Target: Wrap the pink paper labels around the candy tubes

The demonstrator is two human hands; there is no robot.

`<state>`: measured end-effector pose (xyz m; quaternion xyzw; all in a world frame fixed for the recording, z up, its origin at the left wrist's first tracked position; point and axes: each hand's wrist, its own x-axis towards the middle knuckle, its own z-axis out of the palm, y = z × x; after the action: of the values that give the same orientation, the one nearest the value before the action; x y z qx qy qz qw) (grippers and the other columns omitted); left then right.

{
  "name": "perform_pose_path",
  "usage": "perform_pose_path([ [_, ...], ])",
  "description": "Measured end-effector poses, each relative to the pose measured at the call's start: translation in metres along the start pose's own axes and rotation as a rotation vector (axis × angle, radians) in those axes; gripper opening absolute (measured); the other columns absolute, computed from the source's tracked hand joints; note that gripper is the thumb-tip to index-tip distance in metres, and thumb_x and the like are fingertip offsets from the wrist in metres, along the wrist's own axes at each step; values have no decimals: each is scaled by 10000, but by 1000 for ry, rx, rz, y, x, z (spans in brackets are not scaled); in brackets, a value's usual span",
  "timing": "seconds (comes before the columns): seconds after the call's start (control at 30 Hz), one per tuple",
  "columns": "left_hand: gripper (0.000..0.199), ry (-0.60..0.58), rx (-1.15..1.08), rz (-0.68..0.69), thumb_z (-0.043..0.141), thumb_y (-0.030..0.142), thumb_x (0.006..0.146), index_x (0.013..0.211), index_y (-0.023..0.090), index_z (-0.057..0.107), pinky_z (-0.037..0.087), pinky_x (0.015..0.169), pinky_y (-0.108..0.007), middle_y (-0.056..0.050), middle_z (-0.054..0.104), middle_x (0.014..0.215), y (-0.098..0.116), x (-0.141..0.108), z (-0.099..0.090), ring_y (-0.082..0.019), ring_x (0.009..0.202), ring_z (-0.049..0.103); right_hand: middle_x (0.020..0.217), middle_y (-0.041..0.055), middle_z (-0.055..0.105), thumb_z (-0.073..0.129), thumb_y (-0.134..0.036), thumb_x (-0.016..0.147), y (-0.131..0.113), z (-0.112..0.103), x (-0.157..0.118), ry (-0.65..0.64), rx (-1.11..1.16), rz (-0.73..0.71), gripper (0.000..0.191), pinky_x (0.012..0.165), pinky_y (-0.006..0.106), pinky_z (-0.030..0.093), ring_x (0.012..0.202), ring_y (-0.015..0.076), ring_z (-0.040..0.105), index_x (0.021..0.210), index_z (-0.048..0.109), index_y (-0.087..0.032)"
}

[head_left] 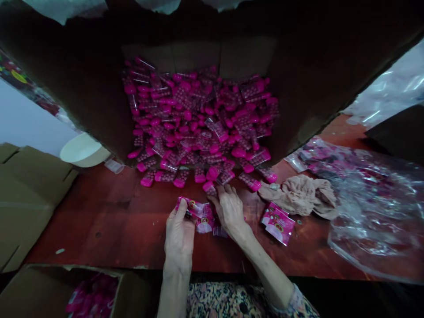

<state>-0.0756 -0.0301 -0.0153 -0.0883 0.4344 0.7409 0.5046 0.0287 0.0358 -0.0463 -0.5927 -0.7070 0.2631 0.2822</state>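
Note:
My left hand (180, 227) pinches a pink printed plastic sleeve (204, 217) between thumb and fingers, just above the red tabletop. To its right, my right hand (229, 210) has its fingers bent around the near end of a small clear bottle (210, 188) with a pink cap; the fingertips are partly hidden. Beyond both hands lies a heap of similar bottles (198, 128) filled with small round beads, spilling out of a large cardboard box (304, 88) tipped open toward me. Flat pink printed sleeves (278, 223) lie in a small stack right of my right forearm.
A crumpled beige cloth (303, 194) and a clear plastic bag (374, 212) with pink pieces cover the right side. At left are a white bowl (84, 150) and a folded cardboard box (29, 198). Below the table edge, an open carton (129, 291) holds pink packs (94, 296).

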Motion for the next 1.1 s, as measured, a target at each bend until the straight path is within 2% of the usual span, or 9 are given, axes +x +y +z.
perform_pose_path([
  [0.07,108,26,-33,-24,703,132,686,615,145,623,492,541,-185,21,653,562,2,1,1,-76,507,594,822,119,629,592,-172,749,2,-3,-3,-12,28,26,74,697,350,417,792,250,560,816,564,-159],
  [0.17,141,50,-62,-48,628,125,765,626,143,615,491,522,-178,11,650,569,5,3,1,-77,504,593,702,51,630,562,-260,794,0,-17,-17,-36,105,66,109,587,290,438,627,189,584,829,526,-163],
  [0.27,186,62,-70,-54,549,148,830,656,141,614,493,540,-178,4,651,591,5,4,2,-76,518,594,718,20,635,568,-355,804,-12,-31,-37,-92,364,103,183,560,242,462,620,150,597,825,504,-184],
  [0.37,216,54,-51,-66,503,190,861,689,126,618,505,565,-212,-23,656,623,2,3,5,-97,542,600,712,3,612,619,-331,766,-27,-35,-54,-80,606,154,183,563,231,471,621,135,582,808,505,-194],
  [0.53,197,22,-9,-77,531,221,843,707,112,621,495,539,-238,-40,647,611,-4,-2,7,-121,533,592,642,-29,564,632,-265,746,-30,-24,-64,-1,505,93,152,541,218,436,566,116,543,771,498,-197],
  [0.7,159,-14,12,-11,656,284,746,705,135,622,489,559,-242,-20,656,620,-10,0,0,-131,559,609,626,-28,566,614,-237,744,-27,-25,-66,-55,465,59,116,510,207,418,538,106,518,757,507,-192],
  [0.83,190,-65,59,-9,706,319,686,691,146,628,499,642,-274,-14,672,621,-14,1,-2,-135,579,624,610,-28,573,619,-233,732,-29,-31,-67,-89,490,72,106,486,196,408,518,99,511,733,525,-186],
  [1.1,188,-125,139,-5,777,219,578,693,137,653,490,655,-277,-11,678,625,-19,-10,9,-125,551,617,692,20,650,620,-289,769,-15,-21,-68,29,416,77,151,554,239,482,594,145,594,861,591,-173],
])
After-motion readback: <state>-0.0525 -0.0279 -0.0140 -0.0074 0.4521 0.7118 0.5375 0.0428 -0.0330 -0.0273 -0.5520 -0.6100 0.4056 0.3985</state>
